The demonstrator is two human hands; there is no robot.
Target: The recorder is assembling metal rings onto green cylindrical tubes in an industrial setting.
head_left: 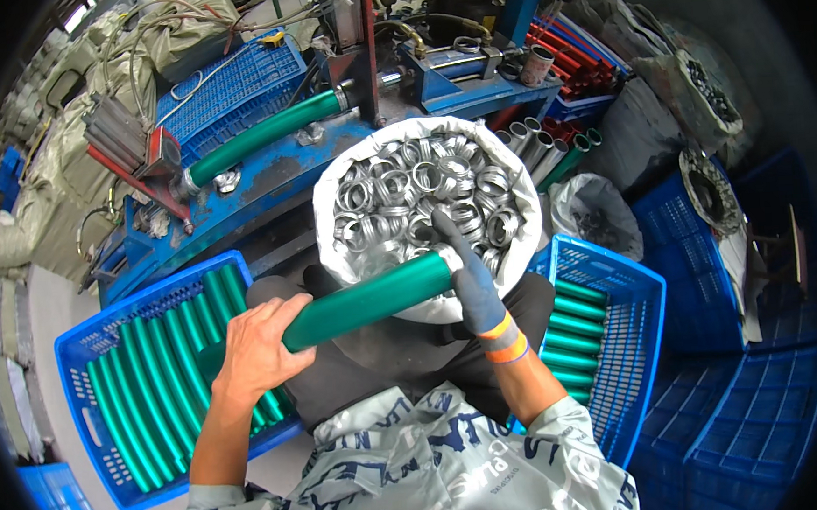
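Observation:
My bare left hand (260,348) wraps round the left part of a shiny green tube (369,299), held at a slant above my lap. At the tube's right end sits a silver metal ring (450,258). My right hand (474,288), in a dark glove with an orange cuff, closes over that ring, one finger stretching past it. Right behind the tube stands a white sack (326,204) filled with loose metal rings (390,183). The fingertips and palm of the right hand are partly hidden.
A blue crate (73,355) of green tubes lies at my left, another blue crate (654,324) at my right. Ahead, a blue machine bench (282,183) carries another green tube (266,137). Blue crates (718,414) are stacked at far right.

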